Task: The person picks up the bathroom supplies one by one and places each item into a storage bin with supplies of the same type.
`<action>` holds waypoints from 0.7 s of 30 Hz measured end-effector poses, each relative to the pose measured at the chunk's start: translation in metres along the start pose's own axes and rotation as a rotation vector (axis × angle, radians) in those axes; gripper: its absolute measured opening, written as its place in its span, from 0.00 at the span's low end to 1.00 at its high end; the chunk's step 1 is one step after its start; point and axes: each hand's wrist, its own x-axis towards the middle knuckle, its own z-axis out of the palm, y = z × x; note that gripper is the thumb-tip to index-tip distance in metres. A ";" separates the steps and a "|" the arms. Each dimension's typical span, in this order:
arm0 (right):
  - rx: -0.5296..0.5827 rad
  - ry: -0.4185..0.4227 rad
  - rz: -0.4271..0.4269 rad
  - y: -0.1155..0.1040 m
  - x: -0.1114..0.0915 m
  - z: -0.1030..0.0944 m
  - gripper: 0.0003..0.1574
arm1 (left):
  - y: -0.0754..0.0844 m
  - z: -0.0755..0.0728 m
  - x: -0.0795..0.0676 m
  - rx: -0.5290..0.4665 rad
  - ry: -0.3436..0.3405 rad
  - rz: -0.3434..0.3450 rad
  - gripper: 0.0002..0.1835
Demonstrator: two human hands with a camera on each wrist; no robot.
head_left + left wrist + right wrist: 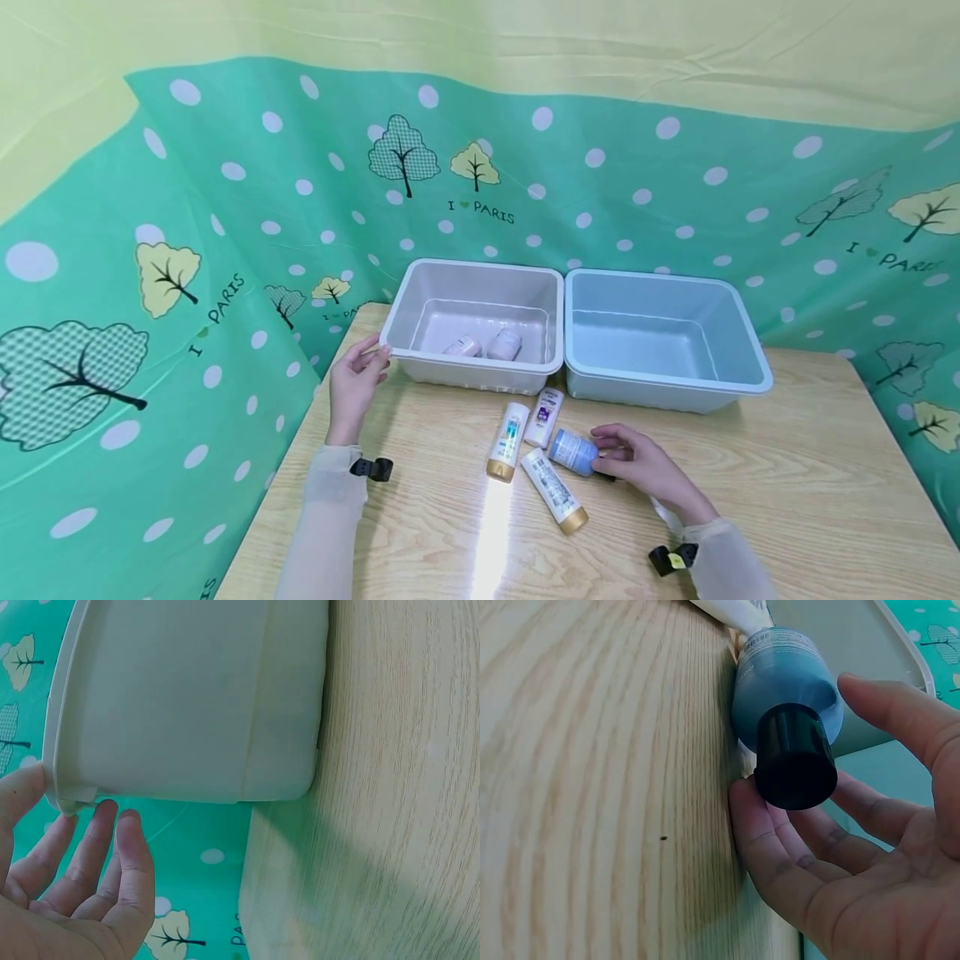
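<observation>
In the head view my left hand (354, 385) is at the front left corner of the grey bin (480, 371). The left wrist view has the thumb and a finger pinching the bin's rim (56, 750), other fingers loosely bent below. My right hand (637, 462) is around the black-capped end of a blue bottle (573, 452) lying on the table. In the right wrist view its fingers are beside and beneath the black cap (795, 761), thumb close to the bottle's side; firm contact cannot be made out. Nearby lie a purple-labelled white bottle (544, 417) and two gold-capped white bottles (507, 440).
Two pale bottles (505, 344) lie inside the grey bin. To its right stands a light blue bin (660, 383). Both bins are on a wooden table (810, 467), backed by a green patterned cloth (637, 167).
</observation>
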 end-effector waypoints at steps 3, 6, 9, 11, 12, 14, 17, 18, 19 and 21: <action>0.007 -0.002 0.009 -0.002 0.000 0.001 0.37 | -0.024 -0.002 0.013 -0.071 -0.022 0.037 0.24; 0.004 -0.006 0.005 -0.004 -0.001 0.002 0.38 | -0.030 -0.003 0.016 -0.088 -0.027 0.064 0.24; -0.021 0.000 0.006 -0.005 0.000 0.003 0.38 | -0.015 -0.003 0.008 -0.048 -0.014 0.060 0.25; -0.034 0.007 0.009 -0.003 0.002 0.003 0.38 | -0.003 -0.001 0.002 -0.004 -0.001 0.041 0.26; -0.039 0.010 0.014 -0.003 0.003 0.004 0.38 | -0.003 -0.001 0.002 -0.002 -0.003 0.042 0.26; -0.043 0.014 0.025 -0.002 0.004 0.004 0.37 | -0.004 -0.001 0.003 -0.003 -0.002 0.040 0.26; -0.050 0.024 0.045 -0.003 0.004 0.006 0.37 | -0.023 -0.002 0.013 -0.063 -0.021 0.053 0.24; -0.051 0.029 0.054 -0.005 0.003 0.006 0.37 | -0.031 -0.003 0.018 -0.087 -0.028 0.057 0.24; -0.049 0.033 0.060 -0.007 0.003 0.006 0.37 | -0.031 -0.003 0.018 -0.090 -0.026 0.058 0.24; -0.045 0.040 0.068 -0.014 0.001 0.007 0.36 | -0.031 -0.002 0.017 -0.088 -0.022 0.061 0.24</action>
